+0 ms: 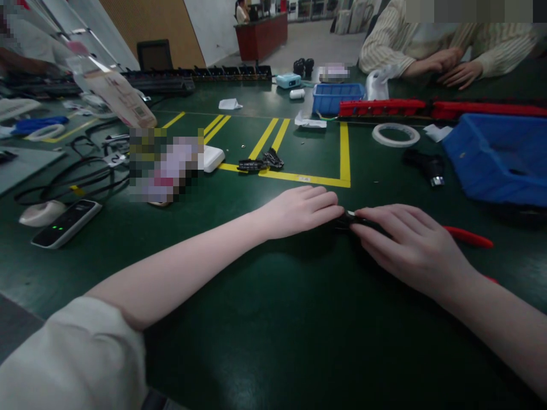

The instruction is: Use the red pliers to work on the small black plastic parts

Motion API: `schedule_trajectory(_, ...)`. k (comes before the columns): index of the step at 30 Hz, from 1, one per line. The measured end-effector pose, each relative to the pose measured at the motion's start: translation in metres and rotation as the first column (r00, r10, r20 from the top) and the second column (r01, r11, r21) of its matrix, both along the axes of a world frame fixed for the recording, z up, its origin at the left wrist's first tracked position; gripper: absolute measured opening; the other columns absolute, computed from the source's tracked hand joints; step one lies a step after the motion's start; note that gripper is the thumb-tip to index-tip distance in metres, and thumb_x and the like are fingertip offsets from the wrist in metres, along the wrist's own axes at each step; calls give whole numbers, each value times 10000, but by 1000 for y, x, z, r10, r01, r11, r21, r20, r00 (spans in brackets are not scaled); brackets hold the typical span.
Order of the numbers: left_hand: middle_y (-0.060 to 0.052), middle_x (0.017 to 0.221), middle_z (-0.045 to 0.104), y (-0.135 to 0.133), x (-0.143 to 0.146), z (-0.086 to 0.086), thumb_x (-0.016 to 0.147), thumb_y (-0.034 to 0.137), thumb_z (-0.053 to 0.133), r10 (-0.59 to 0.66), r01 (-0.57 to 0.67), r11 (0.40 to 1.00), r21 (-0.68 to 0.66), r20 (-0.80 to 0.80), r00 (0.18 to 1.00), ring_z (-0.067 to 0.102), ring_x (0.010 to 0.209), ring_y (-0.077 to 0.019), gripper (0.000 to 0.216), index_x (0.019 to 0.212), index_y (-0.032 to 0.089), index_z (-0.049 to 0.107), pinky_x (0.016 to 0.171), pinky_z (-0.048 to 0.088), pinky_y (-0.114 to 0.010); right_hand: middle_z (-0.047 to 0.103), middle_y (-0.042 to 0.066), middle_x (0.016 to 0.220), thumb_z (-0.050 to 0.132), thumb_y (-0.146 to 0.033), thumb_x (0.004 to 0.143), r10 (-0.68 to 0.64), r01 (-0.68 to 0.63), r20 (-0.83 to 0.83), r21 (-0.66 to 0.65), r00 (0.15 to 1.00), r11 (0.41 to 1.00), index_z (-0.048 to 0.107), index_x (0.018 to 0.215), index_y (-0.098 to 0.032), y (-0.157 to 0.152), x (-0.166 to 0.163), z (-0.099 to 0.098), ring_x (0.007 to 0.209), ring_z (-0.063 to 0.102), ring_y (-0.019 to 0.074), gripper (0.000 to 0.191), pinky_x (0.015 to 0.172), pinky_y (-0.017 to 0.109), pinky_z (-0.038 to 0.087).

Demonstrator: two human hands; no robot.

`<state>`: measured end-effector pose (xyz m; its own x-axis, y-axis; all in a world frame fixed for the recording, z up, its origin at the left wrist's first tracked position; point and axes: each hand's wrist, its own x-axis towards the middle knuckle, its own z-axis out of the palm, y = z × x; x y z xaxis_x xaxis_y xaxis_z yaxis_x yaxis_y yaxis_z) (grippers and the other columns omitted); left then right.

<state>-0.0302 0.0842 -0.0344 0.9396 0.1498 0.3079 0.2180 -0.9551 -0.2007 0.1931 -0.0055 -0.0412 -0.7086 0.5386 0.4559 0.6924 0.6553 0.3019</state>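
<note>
My left hand (301, 212) reaches across the dark green tabletop, its fingers closed at one end of a small black part (348, 217). From the other side my right hand (408, 242) pinches the same part between thumb and fingers. A small pale spot shows on top of it; the fingers hide most of its shape. A red handle (470, 236), with a second red tip lower down, sticks out from behind my right hand and looks like part of a hand tool. Beyond my left hand lie several small black ribbed pieces (260, 162).
To the right stand a large blue bin (504, 159), a tape roll (397, 135) and a black plug-like piece (427, 166). Red strips (384, 108) and a small blue basket (337, 98) lie farther back. Left are a phone (171, 168), black cables and a bottle (115, 91). Another person sits opposite.
</note>
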Motion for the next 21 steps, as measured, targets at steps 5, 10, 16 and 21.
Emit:
schedule_trajectory(5, -106, 1152, 589, 4, -2, 2, 988, 162, 281, -63, 64, 998, 3, -113, 992, 547, 1000, -179, 329, 1189, 150, 541, 775, 451, -288, 693, 78, 943, 503, -178, 871, 10, -14, -38, -110, 999, 994, 656, 910, -175, 3, 0, -3, 888, 632, 215, 158, 806, 400, 515)
schedule_trajectory(10, -102, 1152, 568, 6, -4, 0, 942, 159, 401, -7, 1, 962, -273, -21, 1000, 554, 1022, -179, 271, 1175, 151, 540, 798, 471, -275, 686, 68, 942, 528, -220, 872, 3, -29, -145, -182, 989, 983, 638, 983, -198, 0, -2, -3, 874, 619, 203, 158, 808, 398, 490)
schedule_trajectory(16, -65, 1042, 596, 13, -4, -6, 838, 69, 503, 151, 20, 808, -589, 240, 959, 576, 849, -113, 251, 1076, 117, 566, 737, 477, -223, 643, 58, 902, 504, -207, 899, -8, -73, -231, -343, 973, 937, 622, 930, -181, -11, -17, -2, 829, 582, 164, 125, 735, 328, 470)
schedule_trajectory(21, -83, 1134, 608, 14, -1, -11, 832, 79, 494, 290, 67, 634, -771, 318, 903, 533, 647, -68, 426, 1255, 123, 471, 617, 475, -217, 625, 73, 856, 423, -172, 922, -60, 6, -145, -347, 988, 938, 586, 869, -155, -13, -25, -2, 758, 558, 170, 172, 671, 318, 462)
